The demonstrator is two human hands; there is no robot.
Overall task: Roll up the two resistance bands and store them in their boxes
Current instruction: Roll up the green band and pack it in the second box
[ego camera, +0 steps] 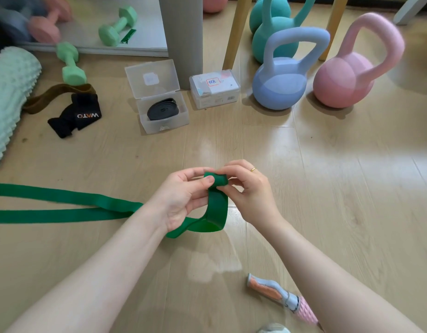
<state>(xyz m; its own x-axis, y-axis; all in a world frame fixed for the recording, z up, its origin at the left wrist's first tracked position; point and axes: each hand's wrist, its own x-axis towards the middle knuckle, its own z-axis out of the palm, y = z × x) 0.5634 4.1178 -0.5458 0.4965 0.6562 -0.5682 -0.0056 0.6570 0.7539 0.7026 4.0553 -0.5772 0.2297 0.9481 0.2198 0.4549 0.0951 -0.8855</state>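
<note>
Green band (pixel 217 207): rolled end pinched between left hand (pixel 183 200) and right hand (pixel 246 191) above the floor (pixel 327 188); the tail trails toward the floor's left edge. Black band (pixel 162 112) lies coiled in the open box (pixel 163 116). Recommend tight, edge-aligned turns, feeding slack evenly.
</note>
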